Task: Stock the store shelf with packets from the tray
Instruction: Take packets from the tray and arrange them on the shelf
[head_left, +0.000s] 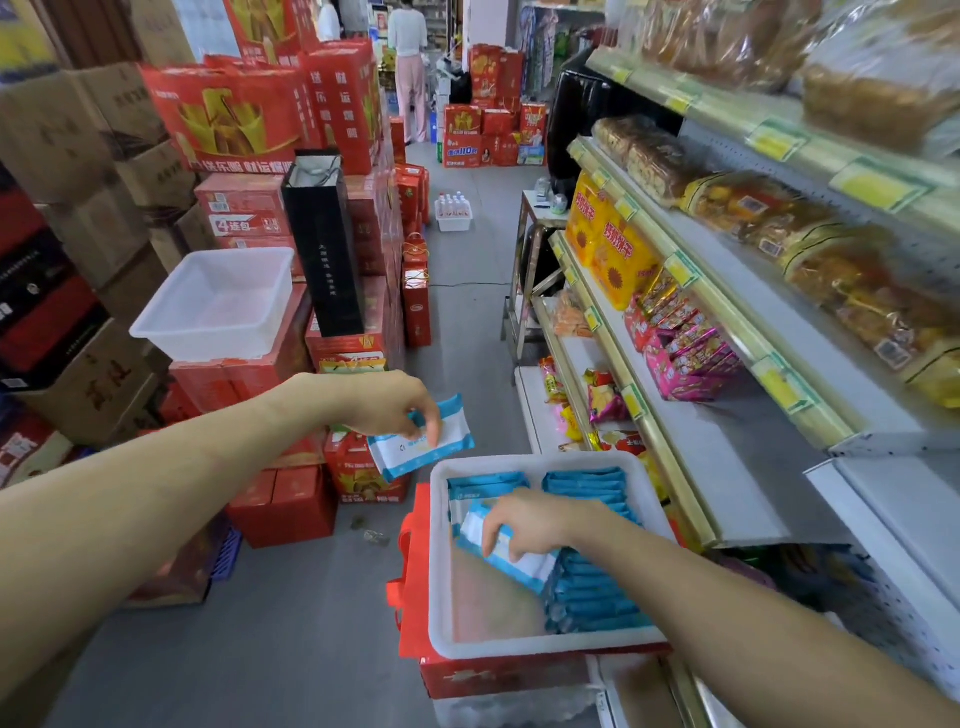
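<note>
A white plastic tray (439, 551) sits on a red box low in the aisle, holding several blue-and-white packets (592, 491) stacked on edge. My left hand (387, 402) grips one blue-and-white packet (447, 441) in the air just above the tray's far left corner. My right hand (524, 522) is inside the tray, fingers curled round another packet (519, 564) lying tilted on the stack. The store shelf (727, 467) runs along the right, with a bare grey stretch beside the tray.
Snack bags fill the upper shelves (779, 249) at right. Red gift boxes (249, 119) and cardboard cartons stack up on the left, with an empty white tub (218, 301) on top. A small tray of bottles (453, 210) stands on the aisle floor; a person stands far back.
</note>
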